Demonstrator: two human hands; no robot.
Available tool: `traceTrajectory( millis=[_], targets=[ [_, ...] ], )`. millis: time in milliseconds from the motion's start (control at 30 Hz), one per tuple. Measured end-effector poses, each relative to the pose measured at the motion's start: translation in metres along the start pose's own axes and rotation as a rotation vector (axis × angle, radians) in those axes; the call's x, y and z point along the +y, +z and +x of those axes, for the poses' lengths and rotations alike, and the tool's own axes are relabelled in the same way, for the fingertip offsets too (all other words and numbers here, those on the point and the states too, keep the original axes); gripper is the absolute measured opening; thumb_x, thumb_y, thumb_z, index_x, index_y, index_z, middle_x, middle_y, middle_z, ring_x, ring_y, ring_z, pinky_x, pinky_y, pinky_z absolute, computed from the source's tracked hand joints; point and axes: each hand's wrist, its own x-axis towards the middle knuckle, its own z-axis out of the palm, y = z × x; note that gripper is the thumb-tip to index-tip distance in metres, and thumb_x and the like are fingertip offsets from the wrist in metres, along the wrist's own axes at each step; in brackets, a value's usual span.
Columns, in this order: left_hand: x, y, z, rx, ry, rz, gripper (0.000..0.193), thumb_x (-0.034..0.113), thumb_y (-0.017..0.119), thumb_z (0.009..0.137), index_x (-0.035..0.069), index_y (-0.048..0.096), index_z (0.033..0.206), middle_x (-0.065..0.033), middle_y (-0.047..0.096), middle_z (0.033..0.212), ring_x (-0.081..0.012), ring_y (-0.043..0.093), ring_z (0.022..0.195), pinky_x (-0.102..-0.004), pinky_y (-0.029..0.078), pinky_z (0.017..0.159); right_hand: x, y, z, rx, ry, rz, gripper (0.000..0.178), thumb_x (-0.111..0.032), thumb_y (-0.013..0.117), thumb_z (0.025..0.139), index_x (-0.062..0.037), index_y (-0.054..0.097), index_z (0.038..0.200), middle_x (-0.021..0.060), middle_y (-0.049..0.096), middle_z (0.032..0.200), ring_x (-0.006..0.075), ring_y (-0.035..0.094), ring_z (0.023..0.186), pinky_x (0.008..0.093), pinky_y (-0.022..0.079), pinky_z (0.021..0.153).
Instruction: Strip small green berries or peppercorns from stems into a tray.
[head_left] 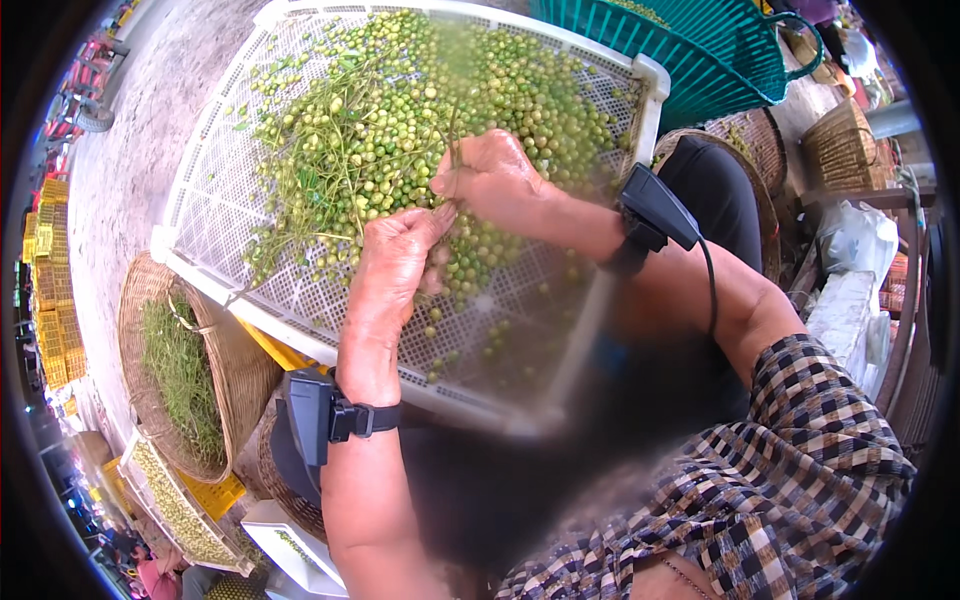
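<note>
A white plastic mesh tray (205,225) lies tilted in front of me, heaped with small round green fruits (400,130) and tangled thin stems (315,170). Over the middle of the heap, my left hand (398,250) and my right hand (498,180) meet with fingertips pinched together. A thin green-brown stem (453,128) rises from my right finger and thumb, and its lower part runs down towards my left fingertips. The fingers partly hide the stem. A few fruits show just below my left fingertips. A blur covers the tray's near right corner.
At the left stands a woven basket (245,365) of stripped green stems (180,370). A teal plastic basket (690,45) touches the back right. Woven baskets (845,145) sit farther right. Yellow crates (50,290) are stacked far left, and another tray of fruits (180,505) lies lower left.
</note>
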Motion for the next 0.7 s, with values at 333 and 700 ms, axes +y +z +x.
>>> traceTrajectory(
  millis=[333, 700],
  targets=[
    [-0.016, -0.007, 0.006, 0.092, 0.269, 0.446, 0.018, 0.008, 0.053, 0.088, -0.002, 0.067, 0.092, -0.0026, 0.061, 0.064, -0.0042, 0.044, 0.046, -0.0210, 0.033, 0.041, 0.012, 0.000, 0.004, 0.090, 0.017, -0.065, 0.025, -0.018, 0.067, 0.077, 0.0060, 0.060, 0.071, 0.0088, 0.053, 0.055, 0.0115, 0.047, 0.056, 0.0362, 0.040, 0.051],
    [-0.017, -0.003, 0.003, 0.076, 0.249, 0.304, 0.018, 0.004, 0.051, 0.084, -0.004, 0.067, 0.086, -0.0045, 0.061, 0.065, -0.0078, 0.052, 0.055, -0.0237, 0.040, 0.049, 0.014, -0.007, 0.009, 0.087, 0.077, 0.004, 0.021, -0.016, 0.066, 0.077, 0.0033, 0.063, 0.073, 0.0063, 0.057, 0.061, 0.0106, 0.051, 0.058, 0.0310, 0.042, 0.053]
  ],
)
